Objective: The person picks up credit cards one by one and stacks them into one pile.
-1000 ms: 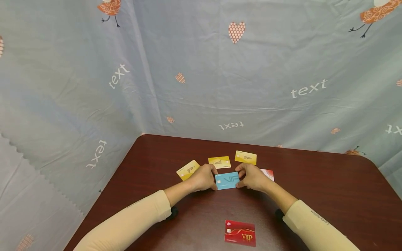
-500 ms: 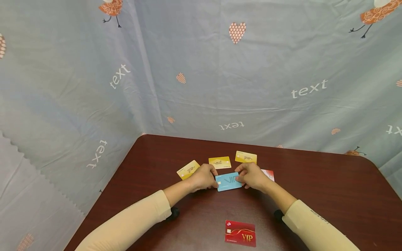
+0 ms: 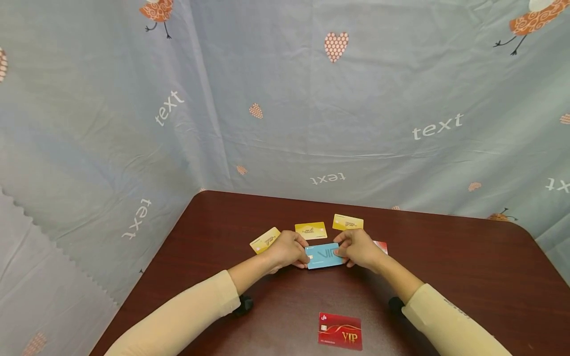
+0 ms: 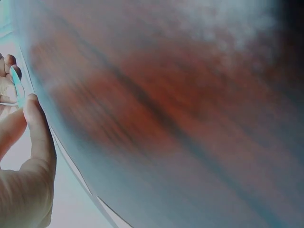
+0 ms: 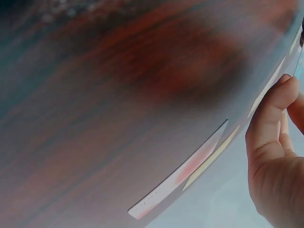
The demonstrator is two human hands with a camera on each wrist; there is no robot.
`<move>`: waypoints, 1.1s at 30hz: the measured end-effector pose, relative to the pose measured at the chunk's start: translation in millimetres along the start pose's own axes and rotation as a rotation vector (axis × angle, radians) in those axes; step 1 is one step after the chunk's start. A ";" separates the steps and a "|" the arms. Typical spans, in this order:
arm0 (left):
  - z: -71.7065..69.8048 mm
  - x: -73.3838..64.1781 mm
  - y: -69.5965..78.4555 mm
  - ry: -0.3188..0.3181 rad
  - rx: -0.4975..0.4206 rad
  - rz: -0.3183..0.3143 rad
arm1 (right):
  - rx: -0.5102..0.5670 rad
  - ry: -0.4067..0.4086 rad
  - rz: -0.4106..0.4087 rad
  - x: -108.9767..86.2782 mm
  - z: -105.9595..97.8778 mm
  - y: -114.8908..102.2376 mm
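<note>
Between both hands is a light blue VIP card (image 3: 324, 256), its printed face toward the head camera. My left hand (image 3: 287, 249) pinches the card's left edge. The right hand (image 3: 358, 251) pinches its right edge, the thumb lying over part of the lettering. In the left wrist view the left hand (image 4: 28, 166) grips the card (image 4: 18, 85), seen almost edge-on. The right wrist view has the right hand (image 5: 275, 152) at the far right, with only a sliver of the blue card in sight.
Yellow cards lie on the dark table beyond the hands: one left (image 3: 265, 241), one middle (image 3: 310, 230), one right (image 3: 348, 222). A white and red card (image 3: 381, 246) is partly behind the right hand. Nearer lies a red VIP card (image 3: 340, 331). A patterned curtain (image 3: 285, 123) hangs behind.
The blue card has shifted slightly right and tilted a little in the hands. My right thumb now covers more of its face. The other cards have stayed put.
</note>
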State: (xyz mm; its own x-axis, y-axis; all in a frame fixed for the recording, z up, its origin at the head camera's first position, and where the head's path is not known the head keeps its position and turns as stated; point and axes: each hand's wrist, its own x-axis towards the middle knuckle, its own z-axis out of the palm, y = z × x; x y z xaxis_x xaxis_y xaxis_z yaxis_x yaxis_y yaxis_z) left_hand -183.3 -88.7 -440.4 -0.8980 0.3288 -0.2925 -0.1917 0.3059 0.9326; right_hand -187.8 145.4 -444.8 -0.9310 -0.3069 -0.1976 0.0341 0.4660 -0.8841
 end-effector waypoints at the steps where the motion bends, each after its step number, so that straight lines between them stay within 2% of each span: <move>1: -0.1 -0.5 0.4 0.002 -0.009 0.002 | 0.004 0.000 0.000 -0.2 -0.2 0.0; 11: -2.0 -4.9 0.9 0.001 -0.057 0.014 | 0.037 -0.013 -0.002 -6.2 -2.9 -2.1; 20: -3.2 -11.0 2.4 -0.004 -0.066 0.032 | 0.065 -0.023 -0.014 -13.5 -3.7 -2.9; 33: 1.4 -20.4 2.4 -0.029 -0.090 0.030 | 0.088 -0.053 -0.046 -32.1 -5.1 -2.4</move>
State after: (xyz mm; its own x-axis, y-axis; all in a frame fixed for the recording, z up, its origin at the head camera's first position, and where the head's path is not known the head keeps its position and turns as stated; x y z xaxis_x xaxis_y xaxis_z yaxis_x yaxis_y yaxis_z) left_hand -164.9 -93.4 -432.5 -0.8920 0.3631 -0.2692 -0.2013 0.2142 0.9558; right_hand -159.9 158.3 -434.2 -0.9118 -0.3710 -0.1758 0.0253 0.3764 -0.9261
